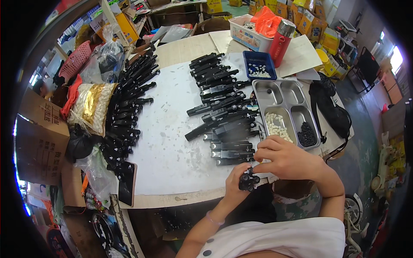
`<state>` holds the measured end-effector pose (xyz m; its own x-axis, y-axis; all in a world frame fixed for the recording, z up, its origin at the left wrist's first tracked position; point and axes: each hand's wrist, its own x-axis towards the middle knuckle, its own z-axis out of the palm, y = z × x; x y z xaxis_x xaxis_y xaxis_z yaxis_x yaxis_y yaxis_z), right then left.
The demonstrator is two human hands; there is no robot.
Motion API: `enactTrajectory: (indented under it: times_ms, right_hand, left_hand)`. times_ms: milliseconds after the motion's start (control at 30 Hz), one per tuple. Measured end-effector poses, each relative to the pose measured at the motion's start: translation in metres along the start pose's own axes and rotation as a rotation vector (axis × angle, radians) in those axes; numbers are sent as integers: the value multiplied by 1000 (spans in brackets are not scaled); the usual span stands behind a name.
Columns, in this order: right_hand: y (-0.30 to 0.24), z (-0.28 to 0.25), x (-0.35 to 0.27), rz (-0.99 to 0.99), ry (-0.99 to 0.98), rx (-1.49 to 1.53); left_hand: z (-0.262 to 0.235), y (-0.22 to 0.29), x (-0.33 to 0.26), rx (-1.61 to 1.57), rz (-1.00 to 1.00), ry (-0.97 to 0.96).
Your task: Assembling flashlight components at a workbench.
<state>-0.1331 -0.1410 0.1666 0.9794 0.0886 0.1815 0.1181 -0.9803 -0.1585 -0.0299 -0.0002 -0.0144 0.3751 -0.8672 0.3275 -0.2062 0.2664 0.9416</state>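
Observation:
Near the table's front edge, my left hand (pixel 235 185) is closed around a small black plastic assembly (pixel 248 181) with round knobs. My right hand (pixel 282 158) is just above it, its fingers bent in a pinch at the top of the assembly. Whatever lies between those fingertips is too small to make out. Beyond my hands lies a row of black gun-shaped plastic pieces (pixel 232 128). Right beside them, a metal tray (pixel 287 107) with several compartments holds small white pieces (pixel 277 124) and small black pieces (pixel 306 134).
Another heap of black plastic pieces (pixel 124 116) lines the table's left side, with a dark phone-like slab (pixel 127 184) at its near end. At the back right are a blue bin (pixel 258 60), a red flask (pixel 282 45) and a white tub (pixel 243 36). A black pouch (pixel 329 114) lies rightmost.

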Motion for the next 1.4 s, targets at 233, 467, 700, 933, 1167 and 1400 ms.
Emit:
enactTrajectory:
  times_ms: [233,467,700,933,1167,1400]
  right_hand:
    - [12,-13,-20,179,238,-35]
    - [82,6,-104,704,280,-436]
    - [106,52,-140,740,41,-333]
    - [117,58,-147,788,-86,-283]
    - [113,55,-140,747,42,-316]
    - [112,53,-146,822,136,-331]
  left_hand:
    - [-1,5,6,-3,92,29]
    - [-2,1,5,83,194,81]
    - [0,8,8,92,182,76]
    - [0,12,7,156,133,24]
    - [-1,7,7,121,171,77]
    - [0,5,8,97,180,65]
